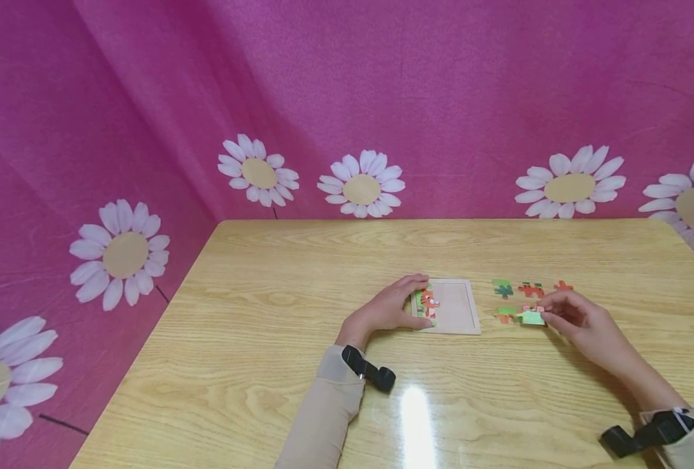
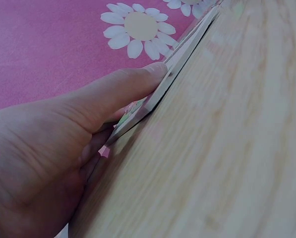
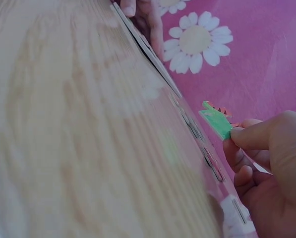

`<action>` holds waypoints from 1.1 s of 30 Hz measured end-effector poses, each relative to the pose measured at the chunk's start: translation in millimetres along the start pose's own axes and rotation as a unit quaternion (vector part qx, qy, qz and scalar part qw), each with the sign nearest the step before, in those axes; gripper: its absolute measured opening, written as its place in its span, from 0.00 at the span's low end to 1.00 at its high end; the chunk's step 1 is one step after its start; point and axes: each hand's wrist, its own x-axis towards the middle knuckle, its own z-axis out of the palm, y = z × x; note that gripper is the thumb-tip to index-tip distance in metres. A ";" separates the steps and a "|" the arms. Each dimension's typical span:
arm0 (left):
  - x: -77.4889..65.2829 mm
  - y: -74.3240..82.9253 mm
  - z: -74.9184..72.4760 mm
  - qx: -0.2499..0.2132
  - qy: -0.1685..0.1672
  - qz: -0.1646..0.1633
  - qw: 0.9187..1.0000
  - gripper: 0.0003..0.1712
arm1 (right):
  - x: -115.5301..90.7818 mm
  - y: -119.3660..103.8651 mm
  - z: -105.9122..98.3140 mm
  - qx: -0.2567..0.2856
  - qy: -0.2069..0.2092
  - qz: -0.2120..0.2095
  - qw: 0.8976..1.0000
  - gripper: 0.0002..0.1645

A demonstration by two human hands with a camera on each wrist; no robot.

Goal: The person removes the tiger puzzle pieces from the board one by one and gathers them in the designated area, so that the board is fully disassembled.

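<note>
Wooden tray [image 1: 458, 308], puzzle pieces [image 1: 428, 303] inside at left, loose pieces [image 1: 502, 288] alongside

Left hand [image 1: 385, 307] bars the frame's [image 1: 455, 306] left edge — puzzle pieces [image 1: 502, 288] and right hand [image 1: 593, 329] crowd its right — bare table [image 1: 347, 254] opens beyond it.

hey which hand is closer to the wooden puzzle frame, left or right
Left. The left hand grips the wooden puzzle frame around its left end, while the right hand is off beyond the frame's right side, pinching a green puzzle piece.
</note>
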 end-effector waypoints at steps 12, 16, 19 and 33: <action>-0.6 0.0 -0.7 -0.003 0.003 -0.003 1.000 0.48 | -4.1 13.1 -15.5 -0.020 0.008 0.026 0.999 0.08; -0.8 0.4 -0.8 -0.002 0.003 -0.003 1.000 0.48 | -6.7 19.4 -20.2 -0.019 0.013 0.036 0.999 0.09; -0.5 0.2 -0.6 -0.001 0.002 -0.002 1.000 0.47 | -8.7 22.9 -23.6 -0.019 0.016 0.039 0.999 0.09; -0.9 0.3 -0.5 -0.004 0.001 0.001 1.000 0.48 | -15.4 32.2 -37.7 -0.025 0.025 0.055 0.998 0.07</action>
